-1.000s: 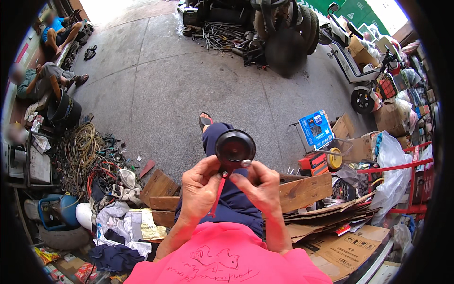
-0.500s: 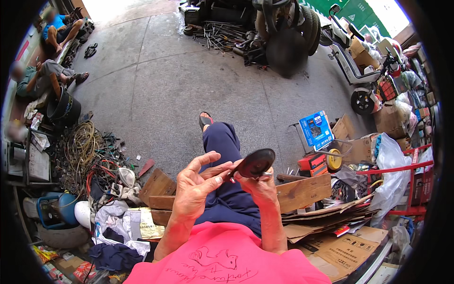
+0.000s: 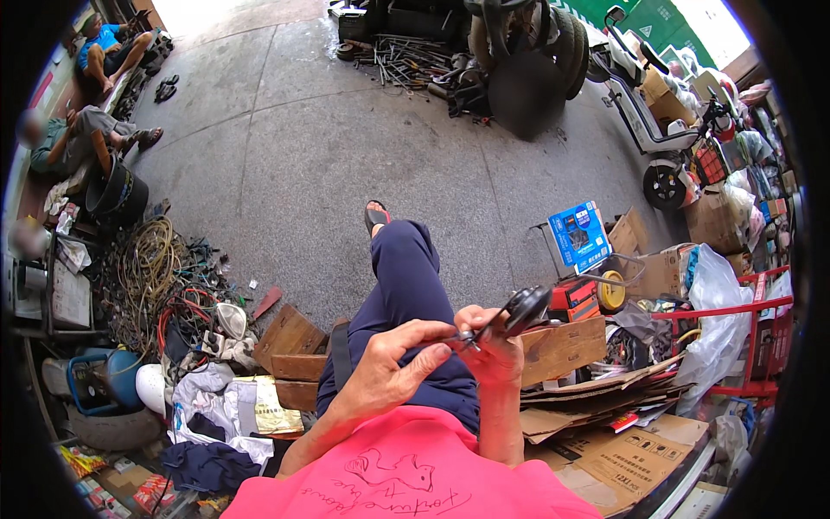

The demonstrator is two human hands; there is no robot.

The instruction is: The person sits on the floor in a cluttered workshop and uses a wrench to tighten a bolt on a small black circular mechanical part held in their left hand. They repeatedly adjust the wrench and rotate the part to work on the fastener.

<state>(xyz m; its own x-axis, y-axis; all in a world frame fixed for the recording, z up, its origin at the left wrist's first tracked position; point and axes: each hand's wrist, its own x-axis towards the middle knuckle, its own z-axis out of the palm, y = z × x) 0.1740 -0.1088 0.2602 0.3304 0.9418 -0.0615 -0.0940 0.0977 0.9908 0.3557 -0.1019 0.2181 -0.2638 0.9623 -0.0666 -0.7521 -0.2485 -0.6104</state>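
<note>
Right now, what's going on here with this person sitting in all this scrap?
A seated person holds a small round black part in the right hand, tilted edge-on. The left hand touches it with the fingertips. Tangled cables lie on the ground to the left, flattened cardboard to the right.

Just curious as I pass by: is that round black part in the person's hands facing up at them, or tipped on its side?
Tipped. The round black part shows its edge, not its round face, pinched by the right hand; the left hand touches its end.

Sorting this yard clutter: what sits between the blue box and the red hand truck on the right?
In the head view, between the blue box and red hand truck lie cardboard boxes and a white plastic bag.
</note>
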